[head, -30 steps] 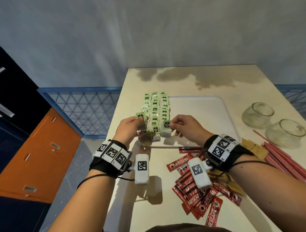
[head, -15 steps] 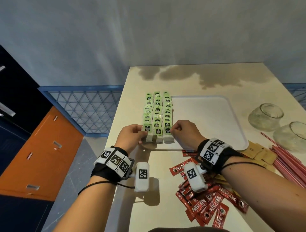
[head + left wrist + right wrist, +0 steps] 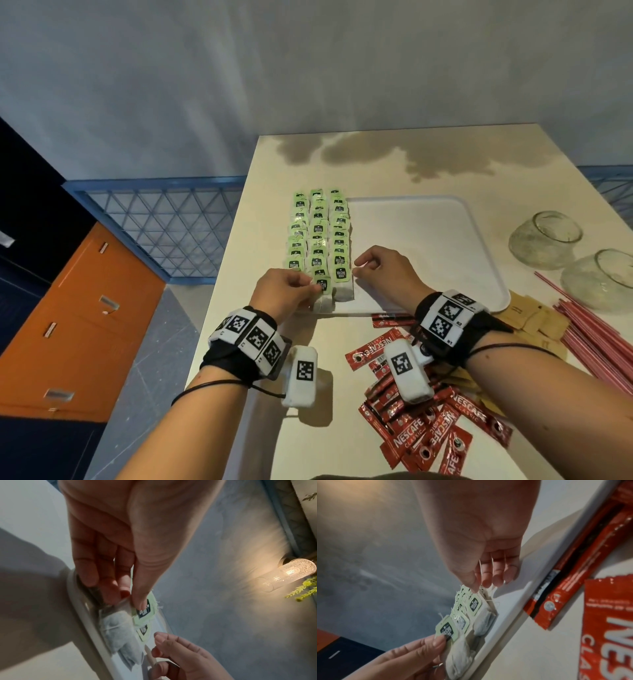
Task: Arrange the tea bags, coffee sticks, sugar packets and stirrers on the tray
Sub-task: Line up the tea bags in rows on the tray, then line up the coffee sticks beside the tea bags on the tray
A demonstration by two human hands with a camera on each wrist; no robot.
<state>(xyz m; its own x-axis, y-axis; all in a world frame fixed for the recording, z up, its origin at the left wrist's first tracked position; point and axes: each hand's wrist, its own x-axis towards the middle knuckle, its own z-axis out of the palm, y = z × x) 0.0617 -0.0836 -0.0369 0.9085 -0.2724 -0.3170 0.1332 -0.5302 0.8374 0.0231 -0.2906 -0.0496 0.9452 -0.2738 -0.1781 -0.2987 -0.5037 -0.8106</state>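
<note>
Three rows of green-tagged tea bags [image 3: 318, 233] lie along the left side of the white tray [image 3: 428, 240]. My left hand [image 3: 291, 294] pinches the green tag [image 3: 144, 611] of the nearest tea bag [image 3: 118, 628] at the tray's front left corner; the same tag [image 3: 447, 630] appears in the right wrist view. My right hand [image 3: 376, 270] is curled beside the right row, with thumb and fingertips closed on the edge of a tea bag [image 3: 475, 604] there. Red coffee sticks [image 3: 428, 435], brown sugar packets [image 3: 527, 318] and pink stirrers [image 3: 599, 332] lie on the table.
Two glass jars [image 3: 544, 238] [image 3: 603, 277] lie tipped on the table to the right of the tray. One coffee stick [image 3: 573, 574] runs along the tray's front rim. The table's left edge drops off just beside my left hand.
A second ago my left hand held a tea bag lifted above the rows. It has come down to the tray's front. Both hands have moved nearer to me.
</note>
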